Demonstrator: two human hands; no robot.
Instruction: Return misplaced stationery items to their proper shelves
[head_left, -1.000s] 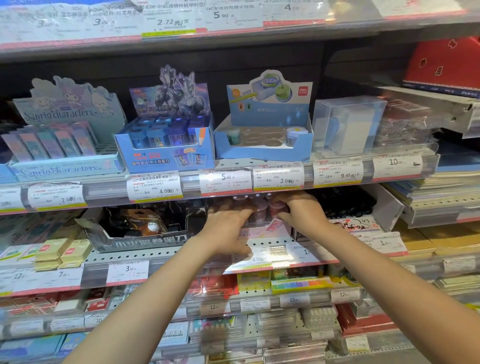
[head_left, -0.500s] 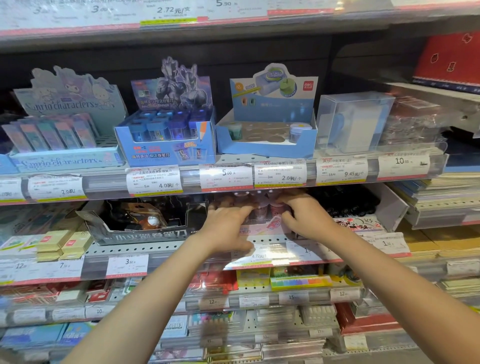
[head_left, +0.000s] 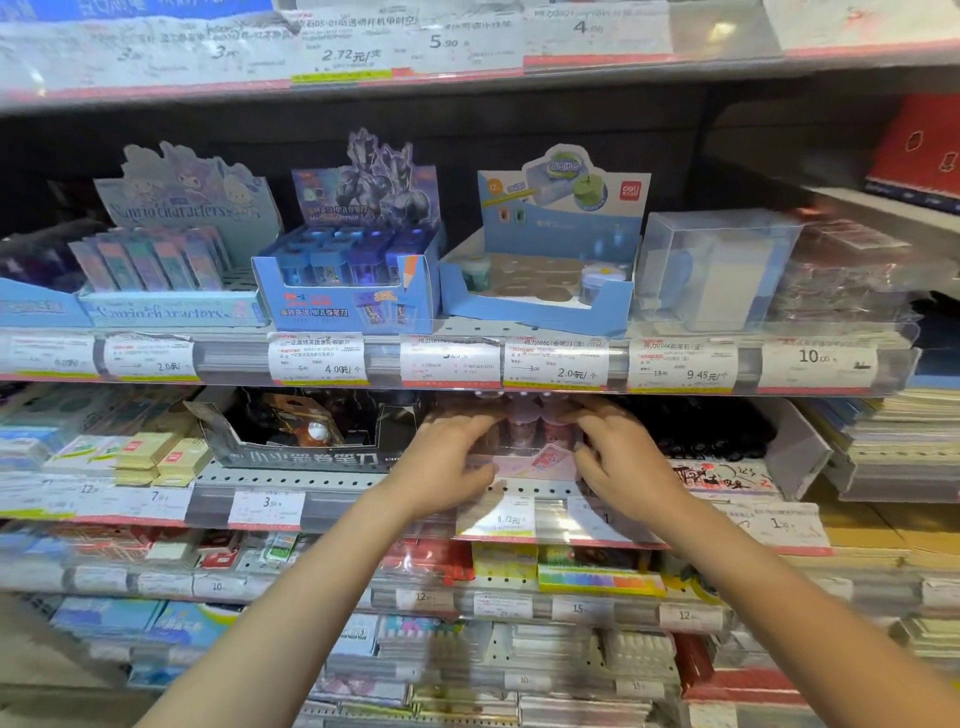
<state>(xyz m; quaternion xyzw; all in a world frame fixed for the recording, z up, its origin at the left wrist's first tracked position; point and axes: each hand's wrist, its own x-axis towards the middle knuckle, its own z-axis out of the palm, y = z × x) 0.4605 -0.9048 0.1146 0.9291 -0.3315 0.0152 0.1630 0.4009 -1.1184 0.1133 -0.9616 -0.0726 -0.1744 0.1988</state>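
A pink display box (head_left: 530, 460) holding small pink and purple cylindrical items (head_left: 522, 428) stands on the second shelf (head_left: 332, 483), just under the price rail above. My left hand (head_left: 447, 460) wraps the box's left side. Pressed to the right side is my right hand (head_left: 621, 460). Both arms reach in from below. The hands and the rail hide most of the box.
A black sharpener display box (head_left: 311, 457) sits directly left of the pink box, and dark items (head_left: 717, 431) lie to its right. Above are blue display boxes (head_left: 353, 306) and a clear case (head_left: 711, 270). Yellow erasers (head_left: 156, 457) lie far left. Price tags (head_left: 498, 519) line the shelf edge.
Both hands have stayed on the pink box. My right hand has slid slightly lower along its right side. The view has wobbled a little up and down.
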